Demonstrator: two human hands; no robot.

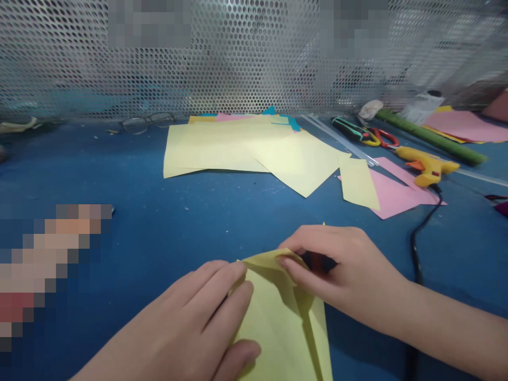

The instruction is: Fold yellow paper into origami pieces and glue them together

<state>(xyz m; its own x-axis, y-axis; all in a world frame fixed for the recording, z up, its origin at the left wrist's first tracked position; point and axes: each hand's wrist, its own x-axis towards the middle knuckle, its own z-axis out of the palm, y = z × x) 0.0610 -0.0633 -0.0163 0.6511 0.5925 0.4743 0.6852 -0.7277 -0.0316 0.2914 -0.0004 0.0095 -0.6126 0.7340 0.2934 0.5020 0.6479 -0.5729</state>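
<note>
A pale yellow sheet of paper (273,328) lies in front of me at the bottom middle, with a fold along its right side. Its top edge is bent over and lifted a little. My right hand (345,264) pinches that raised edge near the top right corner between thumb and fingers. Along the sheet's left edge rests my left hand (198,317), its fingers stretched out and the thumb apart on the paper. The left fingertips touch near the top left corner. What lies beneath the left palm is hidden.
Behind the hands lie yellow sheets (222,145), pink paper (397,196), a yellow glue gun (426,165) with a black cord (416,248), red-handled scissors (384,137), a green stick (432,137) and glasses (146,123). A perforated metal panel (254,63) borders the blue table (159,211).
</note>
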